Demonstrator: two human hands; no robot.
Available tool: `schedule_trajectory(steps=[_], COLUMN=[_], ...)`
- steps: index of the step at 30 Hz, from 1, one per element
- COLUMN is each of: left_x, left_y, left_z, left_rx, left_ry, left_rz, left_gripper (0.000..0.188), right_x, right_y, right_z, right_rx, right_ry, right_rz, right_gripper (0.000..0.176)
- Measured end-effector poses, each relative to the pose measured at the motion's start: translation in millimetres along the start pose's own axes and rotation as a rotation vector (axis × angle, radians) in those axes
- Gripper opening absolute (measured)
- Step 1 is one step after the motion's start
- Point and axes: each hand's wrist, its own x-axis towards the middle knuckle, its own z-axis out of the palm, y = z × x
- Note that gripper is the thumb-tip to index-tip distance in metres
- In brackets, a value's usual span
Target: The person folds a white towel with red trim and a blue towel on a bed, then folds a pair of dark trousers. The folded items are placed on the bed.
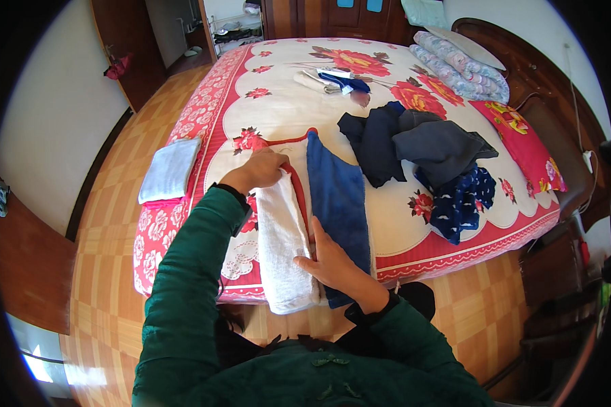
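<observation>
A blue cloth garment with red edging and a white fleecy inner side [339, 203] lies on the bed, its near end hanging over the bed's edge. Its left part is turned over in a long white panel [285, 244]. At that panel's far end my left hand [265, 168] has its fingers closed on the cloth beside the red edging. My right hand [331, 259] rests with thumb and fingers apart on the near part, touching the white panel's right side. The blue part lies partly beneath my right hand and wrist.
Dark clothes [417, 142] lie in a heap on the right, by a navy patterned cloth [461, 201]. Folded light cloth [170, 170] sits at the left edge, small folded items [333, 81] farther back. A red pillow [522, 145] and rolled quilt [461, 68] are near the headboard [529, 66].
</observation>
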Motion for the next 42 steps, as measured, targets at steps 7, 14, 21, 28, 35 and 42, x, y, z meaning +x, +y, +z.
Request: schedule_trajectory(steps=[7, 14, 21, 28, 35, 42], left_x=[-18, -23, -12, -19, -47, -45], left_y=[-31, -46, -20, 4, 15, 13], left_z=[-17, -26, -2, 21, 28, 68], left_rx=[-0.107, 0.091, 0.267, 0.248, -0.006, 0.151], left_ry=[0.106, 0.073, 0.053, 0.535, 0.227, 0.105], left_rz=[0.042, 0.041, 0.039, -0.013, -0.092, -0.122], left_gripper=[0.032, 0.023, 0.028, 0.028, 0.046, 0.071], right_x=[7, 12, 7, 1, 3, -33], right_y=[-7, -16, -17, -11, -1, 9], right_z=[8, 41, 69, 70, 80, 85], right_rx=[0.134, 0.598, 1.149, 1.195, 1.172, 1.103], right_ry=[-0.076, -0.104, -0.121, -0.074, -0.055, -0.019], right_rz=[0.083, 0.183, 0.452, 0.479, 0.449, 0.305], right_gripper=[0.072, 0.044, 0.042, 0.046, 0.044, 0.048])
